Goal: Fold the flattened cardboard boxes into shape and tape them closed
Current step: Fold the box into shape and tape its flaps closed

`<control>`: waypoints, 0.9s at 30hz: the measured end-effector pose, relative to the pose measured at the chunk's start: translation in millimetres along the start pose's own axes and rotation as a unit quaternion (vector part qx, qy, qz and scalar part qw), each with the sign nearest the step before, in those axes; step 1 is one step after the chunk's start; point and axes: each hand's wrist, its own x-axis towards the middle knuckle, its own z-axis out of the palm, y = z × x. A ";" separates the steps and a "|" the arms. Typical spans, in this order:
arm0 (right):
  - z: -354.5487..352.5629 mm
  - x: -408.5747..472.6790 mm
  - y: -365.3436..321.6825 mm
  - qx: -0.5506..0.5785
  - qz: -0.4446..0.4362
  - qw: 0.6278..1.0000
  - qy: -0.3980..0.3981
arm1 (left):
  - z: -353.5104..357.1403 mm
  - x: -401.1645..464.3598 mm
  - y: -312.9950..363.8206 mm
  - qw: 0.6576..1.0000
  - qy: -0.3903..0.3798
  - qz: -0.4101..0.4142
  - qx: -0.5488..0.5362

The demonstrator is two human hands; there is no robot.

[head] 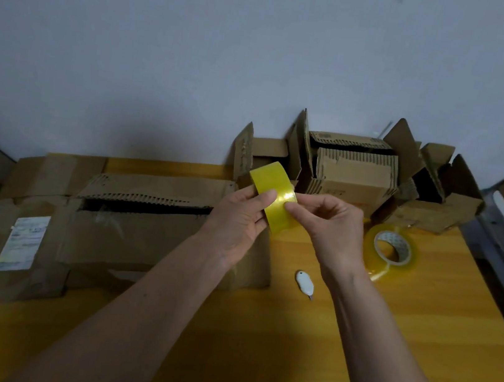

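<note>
Head view.

Forearms, two, bare, reaching forward from the lower edge over the yellow table (419, 330).

Left hand (239, 221): fingers curled round a yellow tape roll (276, 194), which it holds tilted up above the table, thumb on the outer face. Held so, probably, to steady the roll while the end is sought.

Right hand (331, 222): thumb and forefinger pinch at the roll's outer surface, apparently picking for the free end; whether any tape is already lifted cannot be told.

Cutter (305, 283): small, white, blade tip showing, lying on the table just below the right wrist, within easy reach for cutting a strip.

Second roll (390, 249): clear-yellowish tape with white core, lying on the table right of the hands, untouched.

Large box (141, 223): brown, worn, label on its left flap, lying under and left of the left hand. Its top flaps meet along a ragged seam with a dark gap open; no tape visible across it. Judged the item awaiting closure.

Small boxes (354, 173): several, brown, set up against the wall behind the hands, flaps standing open, not yet taped on top.

Wall (199, 52): plain grey.
</note>
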 end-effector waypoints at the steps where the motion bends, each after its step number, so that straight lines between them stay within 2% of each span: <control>1: -0.9 0.3 -1.2 0.000 0.002 1.000 -0.002 | 1.2 -1.6 0.8 1.000 0.001 0.002 -0.004; 10: 4.7 -5.4 -12.7 -0.059 -0.021 0.998 0.029 | 7.7 -9.7 4.5 0.999 0.026 0.029 0.007; 17: 4.7 -8.6 -24.8 -0.017 -0.020 0.999 0.030 | 12.4 -18.1 8.9 0.998 0.013 0.060 0.002; 27: 12.2 -10.8 -27.9 -0.021 -0.042 0.996 0.075 | 18.0 -19.9 11.4 0.996 0.047 0.031 -0.075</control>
